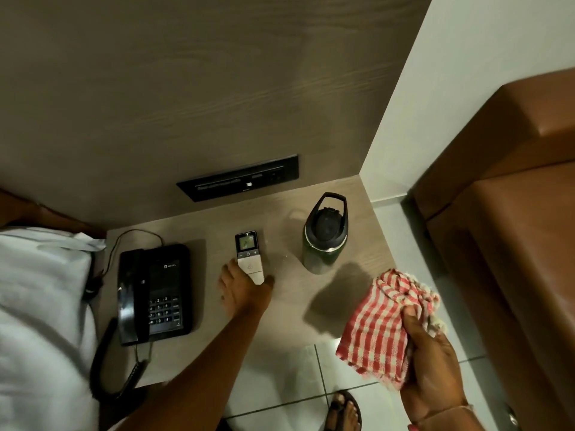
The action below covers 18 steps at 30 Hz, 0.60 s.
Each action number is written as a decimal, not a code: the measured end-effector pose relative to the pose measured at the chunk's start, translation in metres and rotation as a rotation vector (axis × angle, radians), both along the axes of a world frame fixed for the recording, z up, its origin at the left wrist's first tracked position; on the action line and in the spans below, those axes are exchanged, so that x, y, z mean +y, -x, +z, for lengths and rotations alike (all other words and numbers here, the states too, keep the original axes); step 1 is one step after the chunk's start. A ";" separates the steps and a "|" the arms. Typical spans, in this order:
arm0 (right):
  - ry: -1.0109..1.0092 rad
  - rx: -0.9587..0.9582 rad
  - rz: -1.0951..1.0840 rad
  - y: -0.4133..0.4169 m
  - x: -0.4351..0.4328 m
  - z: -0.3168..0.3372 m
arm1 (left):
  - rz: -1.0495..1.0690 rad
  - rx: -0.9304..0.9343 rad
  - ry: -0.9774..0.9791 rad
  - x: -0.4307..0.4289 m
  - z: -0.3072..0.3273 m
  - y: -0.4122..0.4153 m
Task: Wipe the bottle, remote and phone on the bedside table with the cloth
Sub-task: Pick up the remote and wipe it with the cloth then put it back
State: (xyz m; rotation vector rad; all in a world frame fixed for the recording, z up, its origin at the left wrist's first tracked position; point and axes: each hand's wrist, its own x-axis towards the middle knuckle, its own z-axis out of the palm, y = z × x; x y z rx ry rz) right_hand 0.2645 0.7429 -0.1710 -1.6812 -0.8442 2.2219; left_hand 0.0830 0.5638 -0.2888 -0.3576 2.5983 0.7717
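Note:
A white and grey remote [249,255] with a small lit screen lies in the middle of the bedside table [295,300]. My left hand [242,290] grips its near end, thumb on the right side and fingers on the left. A dark green bottle [323,236] with a black lid and carry loop stands upright to the right of the remote. A black corded phone [155,293] sits at the left of the table, handset in its cradle. My right hand [429,359] holds a bunched red and white checked cloth [385,325] above the table's front right corner.
A dark switch panel [239,178] is set in the wooden wall behind the table. A white pillow and bedding [40,306] lie at the left. A brown leather seat [513,213] stands at the right. Tiled floor and my sandalled foot [342,412] are below.

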 end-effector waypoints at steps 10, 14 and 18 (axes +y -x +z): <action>-0.093 -0.165 0.076 -0.007 -0.022 0.033 | 0.256 -0.180 -0.303 -0.003 -0.011 0.017; -0.162 -0.175 0.146 0.001 -0.035 0.099 | 0.259 -0.364 -0.878 -0.032 0.093 -0.011; -0.415 -0.102 0.318 0.009 -0.055 0.203 | 0.289 -0.567 -1.264 -0.069 0.234 -0.042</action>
